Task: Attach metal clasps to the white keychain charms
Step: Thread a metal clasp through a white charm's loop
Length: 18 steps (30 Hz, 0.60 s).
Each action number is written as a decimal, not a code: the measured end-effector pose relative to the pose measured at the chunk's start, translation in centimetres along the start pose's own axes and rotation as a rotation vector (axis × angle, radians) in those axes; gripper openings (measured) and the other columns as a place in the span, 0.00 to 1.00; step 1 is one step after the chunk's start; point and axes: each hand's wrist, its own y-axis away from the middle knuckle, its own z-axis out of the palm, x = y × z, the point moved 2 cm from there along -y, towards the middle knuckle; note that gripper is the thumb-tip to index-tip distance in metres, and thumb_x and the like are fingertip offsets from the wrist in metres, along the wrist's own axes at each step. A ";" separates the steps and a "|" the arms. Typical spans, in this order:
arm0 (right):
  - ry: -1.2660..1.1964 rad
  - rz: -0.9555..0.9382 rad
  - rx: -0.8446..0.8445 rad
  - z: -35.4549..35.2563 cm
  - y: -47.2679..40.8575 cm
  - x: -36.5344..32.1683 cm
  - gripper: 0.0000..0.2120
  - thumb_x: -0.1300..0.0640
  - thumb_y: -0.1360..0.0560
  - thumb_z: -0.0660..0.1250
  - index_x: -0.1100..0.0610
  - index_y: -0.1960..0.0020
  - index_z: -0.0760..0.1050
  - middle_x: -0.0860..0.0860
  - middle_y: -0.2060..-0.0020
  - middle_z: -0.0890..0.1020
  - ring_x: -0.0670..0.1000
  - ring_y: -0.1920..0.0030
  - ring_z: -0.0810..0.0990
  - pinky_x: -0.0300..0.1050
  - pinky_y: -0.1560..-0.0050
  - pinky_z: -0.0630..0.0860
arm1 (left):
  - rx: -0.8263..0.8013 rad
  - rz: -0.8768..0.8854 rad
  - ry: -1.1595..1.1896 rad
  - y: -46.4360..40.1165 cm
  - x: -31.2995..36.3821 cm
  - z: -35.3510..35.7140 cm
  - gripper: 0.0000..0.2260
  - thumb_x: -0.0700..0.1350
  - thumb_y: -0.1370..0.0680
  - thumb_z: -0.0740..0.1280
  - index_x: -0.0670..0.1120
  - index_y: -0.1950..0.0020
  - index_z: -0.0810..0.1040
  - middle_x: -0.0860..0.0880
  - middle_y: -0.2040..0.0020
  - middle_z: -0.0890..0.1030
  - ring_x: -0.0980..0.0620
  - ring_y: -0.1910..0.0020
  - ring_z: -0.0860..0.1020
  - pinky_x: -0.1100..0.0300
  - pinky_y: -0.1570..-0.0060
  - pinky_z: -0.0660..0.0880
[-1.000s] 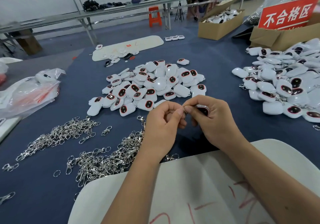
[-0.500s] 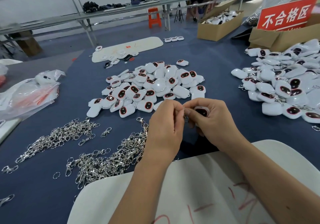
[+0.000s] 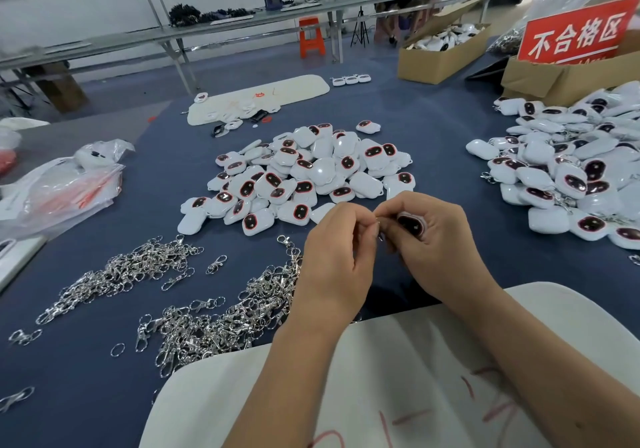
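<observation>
My right hand grips a white charm with a dark, red-rimmed window facing up. My left hand pinches a small metal clasp right at the charm's edge, fingertips of both hands touching. Most of the clasp is hidden by my fingers. A pile of loose white charms lies on the blue table just beyond my hands. Heaps of silver clasps spread out to the left of my left wrist.
A second large heap of white charms with clasps fills the right side. A white board lies under my forearms. A plastic bag sits at left. Cardboard boxes and a red sign stand at back right.
Both hands stay together on the charm and clasp. My left fingers have shifted slightly at the clasp, and the charm's window shows more in my right hand.
</observation>
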 end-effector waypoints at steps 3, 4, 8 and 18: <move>0.003 0.012 -0.008 0.2 -0.1 0.1 0.10 0.70 0.21 0.69 0.57 0.54 0.83 0.45 0.68 0.81 0.46 0.69 0.77 0.33 0.65 0.73 | 0.003 -0.013 0.014 0.0 0.1 0.0 0.03 0.40 0.20 0.65 0.45 0.52 0.78 0.52 0.59 0.80 0.50 0.59 0.79 0.54 0.58 0.75; -0.030 0.055 -0.022 0.2 -0.1 0.2 0.10 0.68 0.20 0.69 0.57 0.54 0.83 0.46 0.69 0.81 0.45 0.70 0.76 0.34 0.67 0.73 | 0.005 -0.015 0.013 0.0 0.1 0.0 0.03 0.40 0.20 0.66 0.45 0.52 0.78 0.52 0.59 0.80 0.50 0.59 0.78 0.53 0.58 0.75; -0.158 0.246 -0.132 0.2 -0.2 0.8 0.10 0.58 0.15 0.66 0.55 0.52 0.85 0.55 0.70 0.80 0.53 0.71 0.72 0.43 0.73 0.71 | 0.036 -0.033 -0.026 -0.2 -0.1 -0.3 0.03 0.40 0.19 0.67 0.46 0.53 0.78 0.53 0.59 0.80 0.52 0.59 0.78 0.55 0.58 0.74; -0.373 0.338 -0.188 -0.4 -0.5 1.0 0.07 0.57 0.18 0.70 0.58 0.53 0.83 0.56 0.64 0.79 0.51 0.66 0.75 0.40 0.74 0.67 | 0.030 -0.012 0.023 -0.3 0.2 -0.1 0.04 0.43 0.19 0.64 0.46 0.53 0.77 0.51 0.62 0.78 0.51 0.60 0.75 0.57 0.61 0.72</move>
